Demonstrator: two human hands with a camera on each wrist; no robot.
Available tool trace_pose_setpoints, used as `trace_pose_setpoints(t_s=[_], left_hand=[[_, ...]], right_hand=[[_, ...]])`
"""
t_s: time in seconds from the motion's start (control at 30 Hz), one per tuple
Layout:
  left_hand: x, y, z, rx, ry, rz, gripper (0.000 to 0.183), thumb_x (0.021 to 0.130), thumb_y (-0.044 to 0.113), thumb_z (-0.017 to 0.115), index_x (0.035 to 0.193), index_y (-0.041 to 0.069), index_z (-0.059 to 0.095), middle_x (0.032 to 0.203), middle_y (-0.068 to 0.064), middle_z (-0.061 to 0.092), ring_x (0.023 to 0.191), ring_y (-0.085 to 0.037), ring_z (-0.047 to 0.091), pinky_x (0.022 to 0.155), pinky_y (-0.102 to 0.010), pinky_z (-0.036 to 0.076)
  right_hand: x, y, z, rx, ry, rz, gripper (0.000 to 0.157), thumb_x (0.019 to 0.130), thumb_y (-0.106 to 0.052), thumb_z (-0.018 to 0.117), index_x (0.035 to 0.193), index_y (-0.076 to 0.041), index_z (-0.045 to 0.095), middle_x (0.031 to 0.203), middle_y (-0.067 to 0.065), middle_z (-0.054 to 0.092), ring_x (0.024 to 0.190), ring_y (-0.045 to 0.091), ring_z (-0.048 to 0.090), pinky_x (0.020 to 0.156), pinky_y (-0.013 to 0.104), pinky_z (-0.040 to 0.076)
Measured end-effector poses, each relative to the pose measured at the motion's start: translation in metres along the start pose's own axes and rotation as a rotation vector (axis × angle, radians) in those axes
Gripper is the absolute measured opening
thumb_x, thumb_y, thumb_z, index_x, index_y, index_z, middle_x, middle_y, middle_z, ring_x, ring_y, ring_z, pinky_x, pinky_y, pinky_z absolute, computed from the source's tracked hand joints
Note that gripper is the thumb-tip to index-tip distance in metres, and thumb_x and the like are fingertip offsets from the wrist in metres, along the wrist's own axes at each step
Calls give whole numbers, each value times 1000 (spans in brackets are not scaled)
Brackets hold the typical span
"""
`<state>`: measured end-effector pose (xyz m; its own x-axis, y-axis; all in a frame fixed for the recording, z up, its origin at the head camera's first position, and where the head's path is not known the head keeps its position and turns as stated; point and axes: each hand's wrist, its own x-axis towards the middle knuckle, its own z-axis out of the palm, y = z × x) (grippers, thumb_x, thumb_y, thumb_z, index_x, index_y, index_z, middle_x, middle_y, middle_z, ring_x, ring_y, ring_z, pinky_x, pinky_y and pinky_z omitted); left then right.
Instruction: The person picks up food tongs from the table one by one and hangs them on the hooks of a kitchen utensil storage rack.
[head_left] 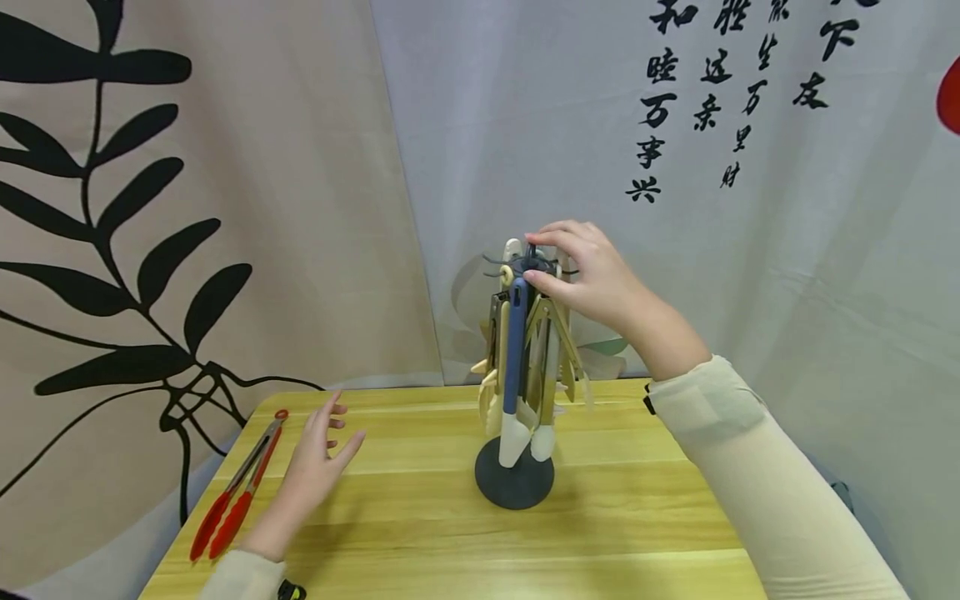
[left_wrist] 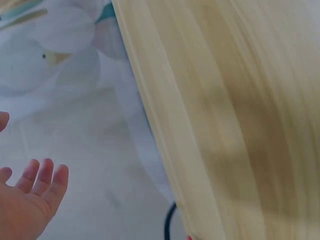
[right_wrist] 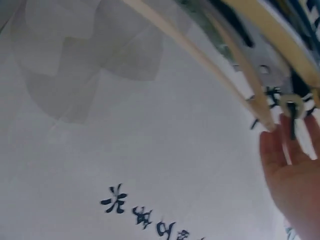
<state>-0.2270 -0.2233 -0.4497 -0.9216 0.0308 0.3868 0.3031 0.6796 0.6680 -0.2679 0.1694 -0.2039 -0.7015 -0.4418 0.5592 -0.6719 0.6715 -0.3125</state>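
A dark utensil stand with a round base stands upright on the table, with several kitchen utensils hanging from its hooks. Among them are a blue-handled utensil with a pale head and gold tongs. My right hand pinches the top of the stand between thumb and fingers; the right wrist view shows the fingers close to the hooks and a hanging ring. Over the left part of the table, my left hand is held with fingers spread and nothing in it. Red-tipped tongs lie beside it.
The wooden table ends close to a hanging cloth printed with leaves and black characters. The stand is near the table's back edge. In the left wrist view, the table's edge runs diagonally beside the cloth.
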Motion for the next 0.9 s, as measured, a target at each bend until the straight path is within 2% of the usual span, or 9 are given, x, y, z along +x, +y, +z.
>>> trace_pose_setpoints(t_s=[0.13,0.27,0.43,0.57,0.67,0.8,0.9], left_hand=[[-5,-11,-10,40,28,-15,73,93,25,60,152,12,18,129,-14,43,111,-31,47,84,-51,47],[-8,-18,-20,73,39,-32,73,93,27,59,151,7,18,130,-18,42,113,-34,46,84,-53,45],[-12,-32,-29,202,20,-75,77,92,32,61,149,1,19,132,-27,41,116,-44,42,88,-61,40],[-16,-46,-37,277,-49,-139,81,90,31,62,149,-3,17,137,-34,35,122,-53,33,94,-66,32],[-18,-59,-45,328,-115,-205,86,90,38,60,149,-4,14,140,-38,28,123,-59,27,95,-69,28],[-21,-77,-51,384,-178,-291,91,89,45,59,148,-7,14,137,-42,27,119,-62,28,93,-70,29],[-22,-86,-55,404,-218,-360,93,87,47,60,147,-8,15,135,-44,27,117,-62,29,91,-70,31]], right_hand=[[1,-11,-4,-62,-44,89,53,90,-40,62,137,-19,52,138,4,46,121,25,40,98,47,37],[4,-19,-4,-116,-77,172,55,92,-45,56,141,-23,46,143,6,41,128,30,36,103,51,34],[7,-23,-1,-126,-103,265,54,94,-46,52,144,-27,42,145,7,39,133,31,36,106,53,33],[8,-22,0,-106,-118,305,55,94,-47,51,145,-30,39,145,7,41,133,31,39,105,53,35],[8,-22,2,-98,-114,306,55,94,-46,51,145,-28,38,144,8,42,133,31,38,106,52,34],[7,-22,4,-76,-94,294,55,95,-43,52,146,-26,38,143,8,43,130,29,41,105,50,36],[6,-21,7,-51,-57,272,54,95,-40,54,144,-24,39,136,7,48,120,27,48,99,47,40]])
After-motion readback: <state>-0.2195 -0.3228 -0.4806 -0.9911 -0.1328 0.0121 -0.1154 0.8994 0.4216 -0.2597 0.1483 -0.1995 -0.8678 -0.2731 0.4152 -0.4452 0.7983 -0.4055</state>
